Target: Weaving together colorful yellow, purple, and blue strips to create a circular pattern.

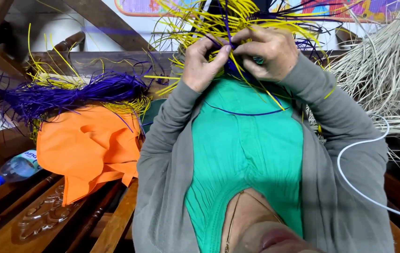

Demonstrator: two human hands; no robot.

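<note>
My left hand [202, 61] and my right hand [267, 51] are raised close together in front of my green top [249, 140]. Both pinch thin purple strands [225, 28] and yellow strands [209, 21] where a tangled, partly woven bundle meets between the fingers. The fingertips of the two hands nearly touch. Loose yellow strands fan out above and to both sides of the hands. One purple strand [246, 113] droops across my chest. Grey sleeves [167, 136] cover both arms.
At left, a bundle of purple and yellow strands [69, 93] lies on an orange cloth [90, 145] over wooden furniture [45, 215]. A plastic bottle with a blue cap [15, 168] lies at far left. Pale reeds [382, 70] and a white cord [349, 182] are at right.
</note>
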